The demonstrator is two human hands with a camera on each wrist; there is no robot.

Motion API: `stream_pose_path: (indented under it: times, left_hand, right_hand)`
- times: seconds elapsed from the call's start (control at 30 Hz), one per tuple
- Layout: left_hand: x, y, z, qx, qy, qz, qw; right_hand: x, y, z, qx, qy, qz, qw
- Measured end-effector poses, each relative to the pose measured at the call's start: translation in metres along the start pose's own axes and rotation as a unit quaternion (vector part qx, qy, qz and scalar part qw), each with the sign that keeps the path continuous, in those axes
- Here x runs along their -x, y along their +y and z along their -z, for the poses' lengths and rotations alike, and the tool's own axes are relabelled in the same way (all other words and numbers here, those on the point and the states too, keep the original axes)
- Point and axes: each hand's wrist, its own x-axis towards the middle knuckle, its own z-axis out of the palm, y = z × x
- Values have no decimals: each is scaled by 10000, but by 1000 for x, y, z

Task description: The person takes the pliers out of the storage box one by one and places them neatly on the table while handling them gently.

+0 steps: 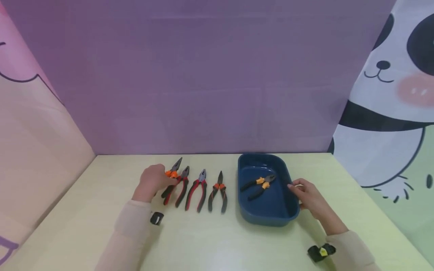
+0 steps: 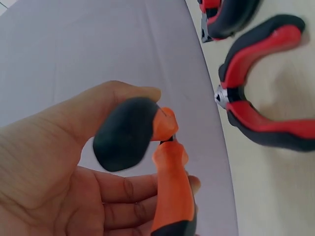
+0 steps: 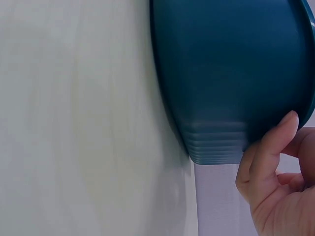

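My left hand (image 1: 153,180) holds long-nose pliers with orange-and-black handles (image 2: 173,191), thumb on one handle and fingers around the other. Their pointed jaws angle up and away in the head view. Just right of that hand lie red-and-black pliers (image 1: 183,192); a second red-and-black pair (image 1: 204,190) and orange-and-black needle-nose pliers (image 1: 224,197) continue the row. With its thumb inside and fingers outside, my right hand (image 1: 310,197) grips the right rim of a dark blue basin (image 1: 266,221). Inside the basin sit pliers with black-and-yellow handles (image 1: 260,181).
Everything stands on a pale wooden table (image 1: 196,241). A purple cloth backdrop (image 1: 217,94) rises along its far edge. Cartoon-printed panels flank it, with a panda (image 1: 379,146) at the right.
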Motion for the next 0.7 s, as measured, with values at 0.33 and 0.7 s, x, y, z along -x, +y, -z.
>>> stream_pose_path:
  times: [0.33, 0.7]
  left_hand:
    - [-5, -15, -1, 4, 28, 41, 10000]
    - [-7, -23, 1, -114, -129, 305, 9994]
  right_hand:
    - [1, -2, 0, -4, 31, 19, 10000]
    - [1, -2, 0, 1, 51, -18, 10000]
